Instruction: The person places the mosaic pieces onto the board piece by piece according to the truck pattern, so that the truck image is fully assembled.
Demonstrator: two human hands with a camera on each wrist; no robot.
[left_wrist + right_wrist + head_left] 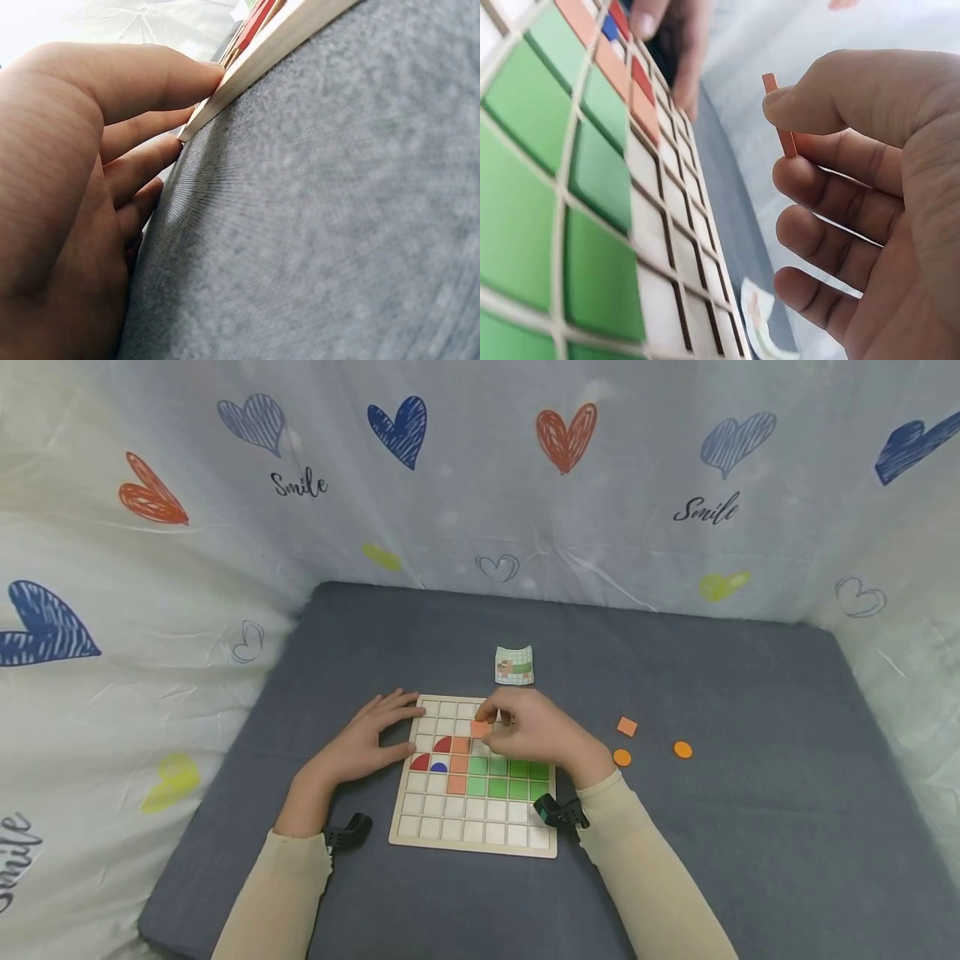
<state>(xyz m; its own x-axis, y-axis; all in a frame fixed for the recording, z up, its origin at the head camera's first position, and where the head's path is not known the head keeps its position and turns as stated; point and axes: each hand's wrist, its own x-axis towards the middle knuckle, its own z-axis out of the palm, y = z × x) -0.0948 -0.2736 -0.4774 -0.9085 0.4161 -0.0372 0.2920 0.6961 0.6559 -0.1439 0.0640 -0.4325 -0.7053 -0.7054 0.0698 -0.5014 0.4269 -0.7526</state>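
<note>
My right hand [536,727] pinches an orange square tile [787,141] between thumb and index finger, above the upper middle of a wooden grid board [472,847]. In the right wrist view the tile is edge-on and apart from the board, the other fingers loosely bent. My left hand [363,747] touches the board's left edge with its thumb and fingertips, the fingers nearly straight. Orange square tiles [458,764] fill a column of cells. Green tiles [497,787] lie to their right, red quarter-round pieces [421,762] and a blue half-round piece [438,767] to their left.
Right of the board lie a loose orange square [627,727] and two orange discs, one nearer [622,758] and one farther out [682,749]. A small curled pattern card [514,666] lies behind the board. Dark grey cloth [750,843] covers the table; a printed curtain [480,485] hangs behind.
</note>
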